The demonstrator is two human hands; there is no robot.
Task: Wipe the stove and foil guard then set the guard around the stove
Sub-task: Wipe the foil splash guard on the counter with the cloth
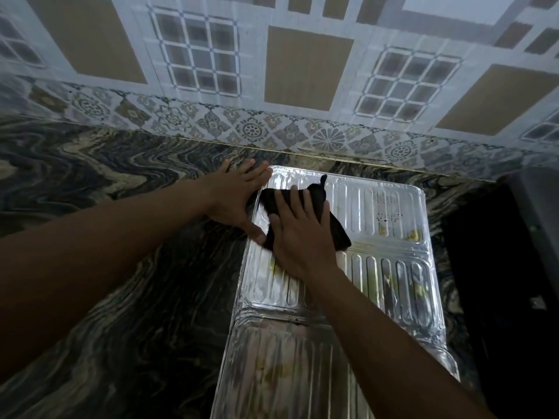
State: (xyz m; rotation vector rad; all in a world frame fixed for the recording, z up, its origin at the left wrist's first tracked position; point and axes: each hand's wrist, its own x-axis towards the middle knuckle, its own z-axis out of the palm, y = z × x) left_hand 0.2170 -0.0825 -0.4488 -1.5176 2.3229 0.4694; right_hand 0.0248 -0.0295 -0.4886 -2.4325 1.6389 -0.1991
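The ribbed silver foil guard (390, 267) lies flat on the dark marbled counter (121, 297), running from near the wall toward me. It carries yellowish stains and dark specks. My right hand (299, 234) presses flat on a black cloth (335, 225) on the guard's far left panel. My left hand (239, 195) rests palm down, fingers spread, across the guard's far left edge and the counter. The stove itself I cannot make out for certain.
A patterned tile wall (302, 71) rises directly behind the counter. A dark bulky shape (514, 282), possibly the stove, fills the right side beside the guard. The marbled counter stretches away to the left.
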